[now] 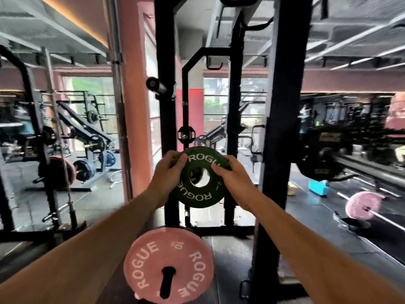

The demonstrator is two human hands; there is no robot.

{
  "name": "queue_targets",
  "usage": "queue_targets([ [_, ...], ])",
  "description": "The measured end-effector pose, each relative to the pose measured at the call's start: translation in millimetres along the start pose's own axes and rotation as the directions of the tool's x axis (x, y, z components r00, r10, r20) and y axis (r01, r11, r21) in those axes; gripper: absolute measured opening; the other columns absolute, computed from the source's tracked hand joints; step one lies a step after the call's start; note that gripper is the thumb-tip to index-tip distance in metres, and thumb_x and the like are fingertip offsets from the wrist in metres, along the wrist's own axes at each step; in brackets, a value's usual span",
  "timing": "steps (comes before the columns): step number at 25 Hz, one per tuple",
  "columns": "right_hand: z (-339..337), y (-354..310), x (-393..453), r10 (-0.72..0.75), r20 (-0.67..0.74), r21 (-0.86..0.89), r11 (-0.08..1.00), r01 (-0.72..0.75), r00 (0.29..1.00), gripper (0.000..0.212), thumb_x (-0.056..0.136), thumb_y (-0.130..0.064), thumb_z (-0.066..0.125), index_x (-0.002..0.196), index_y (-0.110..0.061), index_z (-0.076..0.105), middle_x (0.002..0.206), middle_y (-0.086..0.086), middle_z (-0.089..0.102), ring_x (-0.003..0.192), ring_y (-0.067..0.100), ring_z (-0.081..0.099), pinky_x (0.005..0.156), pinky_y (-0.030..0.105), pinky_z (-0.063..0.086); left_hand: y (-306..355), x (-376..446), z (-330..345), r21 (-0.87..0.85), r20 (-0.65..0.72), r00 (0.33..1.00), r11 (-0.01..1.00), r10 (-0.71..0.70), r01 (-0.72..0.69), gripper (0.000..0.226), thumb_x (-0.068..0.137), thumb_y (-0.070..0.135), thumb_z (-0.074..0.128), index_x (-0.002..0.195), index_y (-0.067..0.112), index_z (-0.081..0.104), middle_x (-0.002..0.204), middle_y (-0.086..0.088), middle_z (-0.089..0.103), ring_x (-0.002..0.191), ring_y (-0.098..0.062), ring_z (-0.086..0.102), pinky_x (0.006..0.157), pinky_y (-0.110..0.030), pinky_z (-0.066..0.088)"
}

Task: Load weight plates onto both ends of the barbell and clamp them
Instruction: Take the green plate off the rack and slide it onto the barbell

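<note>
Green rubber fills the centre of the view: a small green Rogue weight plate [200, 177] is being held up at arm's length by a person with two bare arms. The left hand [169, 166] is curling closed around the plate's upper left rim, and the right hand [228, 172] is pinching the upper right rim, fingers closed over its face. The plate is hanging in the air in front of a black rack upright [167, 84], its centre hole open and empty.

Nearer and lower, one pink Rogue plate [168, 265] marked 10 is sitting on a barbell sleeve end [167, 281], which is pointing toward the viewer. No clamp is visible there.

This looks like the loading step at this end. The next move likely calls for lowering the green plate, lining its hole up with the sleeve, and sliding it against the pink one.

Counted: one green plate in hand, one pink plate on the near sleeve, and one more pink plate [361, 205] far right.
</note>
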State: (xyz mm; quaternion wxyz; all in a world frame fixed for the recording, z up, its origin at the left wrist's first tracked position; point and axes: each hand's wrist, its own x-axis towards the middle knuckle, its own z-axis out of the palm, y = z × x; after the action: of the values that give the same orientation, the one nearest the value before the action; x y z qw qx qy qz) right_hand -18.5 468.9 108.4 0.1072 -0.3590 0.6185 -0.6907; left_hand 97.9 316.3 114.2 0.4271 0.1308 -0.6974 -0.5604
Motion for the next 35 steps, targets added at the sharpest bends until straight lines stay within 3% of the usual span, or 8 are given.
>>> queue_targets([
  [4, -59.2, -20.5, -59.5, -0.040, -0.287, -0.059, 0.998, 0.024, 0.957, 0.027, 0.085, -0.046, 0.076, 0.103, -0.029, 0.064, 0.097, -0.005, 0.074, 0.084, 0.009, 0.073, 0.068, 0.027, 0.058, 23.7, -41.8, 73.4, -0.023, 0.069, 0.996, 0.999, 0.049, -0.047, 0.013, 0.099, 0.037, 0.063, 0.089, 0.029, 0.065, 0.076, 0.010, 0.070, 0.063, 0.003, 0.066, 0.050, -0.009, 0.047],
  [9, -151.7, -52.0, -123.2, -0.027, -0.489, -0.115, 0.993, -0.034, 0.872, 0.021, 0.085, -0.042, 0.077, 0.098, -0.029, 0.068, 0.092, -0.006, 0.075, 0.082, 0.011, 0.072, 0.064, 0.026, 0.057, 51.7, -100.4, 169.3, -0.152, 0.261, 0.965, 0.987, -0.005, 0.047, 0.014, 0.101, 0.037, 0.060, 0.094, 0.026, 0.062, 0.089, 0.002, 0.070, 0.074, -0.009, 0.066, 0.059, -0.021, 0.049],
  [11, -192.9, -66.3, -144.1, -0.032, -0.538, -0.126, 0.991, -0.042, 0.843, 0.019, 0.085, -0.040, 0.078, 0.096, -0.027, 0.069, 0.086, -0.006, 0.076, 0.079, 0.014, 0.074, 0.064, 0.029, 0.058, 67.7, -121.8, 209.7, -0.184, 0.291, 0.957, 0.982, 0.013, 0.042, 0.012, 0.101, 0.038, 0.059, 0.092, 0.031, 0.061, 0.090, 0.003, 0.070, 0.075, -0.007, 0.068, 0.058, -0.020, 0.050],
  [16, -285.2, -78.2, -177.4, -0.051, -0.610, -0.097, 0.995, -0.010, 0.790, 0.019, 0.085, -0.034, 0.078, 0.099, -0.025, 0.071, 0.091, 0.000, 0.079, 0.082, 0.022, 0.077, 0.070, 0.036, 0.063, 93.1, -154.8, 304.2, -0.205, 0.353, 0.934, 0.979, 0.055, 0.020, 0.012, 0.100, 0.036, 0.059, 0.094, 0.025, 0.061, 0.100, -0.009, 0.071, 0.089, -0.024, 0.070, 0.076, -0.040, 0.059],
  [26, -460.9, -53.7, -148.6, -0.019, -0.584, -0.060, 0.998, -0.020, 0.812, 0.019, 0.085, -0.030, 0.077, 0.102, -0.023, 0.071, 0.099, 0.002, 0.078, 0.093, 0.025, 0.074, 0.083, 0.044, 0.062, 83.8, -161.9, 481.9, -0.164, 0.279, 0.958, 0.986, 0.069, -0.023, 0.017, 0.101, 0.035, 0.059, 0.093, 0.021, 0.060, 0.084, 0.003, 0.064, 0.073, -0.010, 0.062, 0.060, -0.020, 0.052],
  [28, -479.3, -45.0, -137.8, 0.000, -0.555, -0.049, 0.998, -0.033, 0.832, 0.017, 0.086, -0.029, 0.077, 0.101, -0.023, 0.071, 0.100, 0.002, 0.077, 0.094, 0.025, 0.073, 0.082, 0.042, 0.062, 75.6, -159.0, 502.1, -0.147, 0.235, 0.969, 0.988, 0.071, -0.037, 0.015, 0.101, 0.034, 0.058, 0.091, 0.024, 0.059, 0.084, 0.003, 0.063, 0.073, -0.010, 0.061, 0.062, -0.023, 0.052],
  [31, -489.8, -31.5, -126.1, -0.027, -0.521, -0.061, 0.998, -0.006, 0.853, 0.019, 0.084, -0.026, 0.078, 0.100, -0.019, 0.073, 0.097, 0.000, 0.077, 0.091, 0.021, 0.073, 0.077, 0.037, 0.061, 59.9, -158.2, 513.7, -0.108, 0.152, 0.986, 0.993, 0.068, -0.052, 0.013, 0.101, 0.035, 0.057, 0.090, 0.029, 0.057, 0.089, 0.003, 0.065, 0.079, -0.012, 0.063, 0.070, -0.032, 0.054],
  [35, -495.5, -20.2, -113.5, -0.049, -0.489, 0.084, 0.991, 0.103, 0.871, 0.010, 0.071, -0.015, 0.078, 0.071, -0.023, 0.070, 0.075, -0.002, 0.073, 0.068, 0.016, 0.069, 0.058, 0.028, 0.054, 44.1, -161.2, 521.2, -0.030, 0.055, 0.968, 0.970, 0.244, -0.243, 0.010, 0.101, 0.030, 0.058, 0.094, 0.024, 0.056, 0.082, 0.011, 0.064, 0.072, 0.006, 0.061, 0.061, -0.009, 0.045],
])
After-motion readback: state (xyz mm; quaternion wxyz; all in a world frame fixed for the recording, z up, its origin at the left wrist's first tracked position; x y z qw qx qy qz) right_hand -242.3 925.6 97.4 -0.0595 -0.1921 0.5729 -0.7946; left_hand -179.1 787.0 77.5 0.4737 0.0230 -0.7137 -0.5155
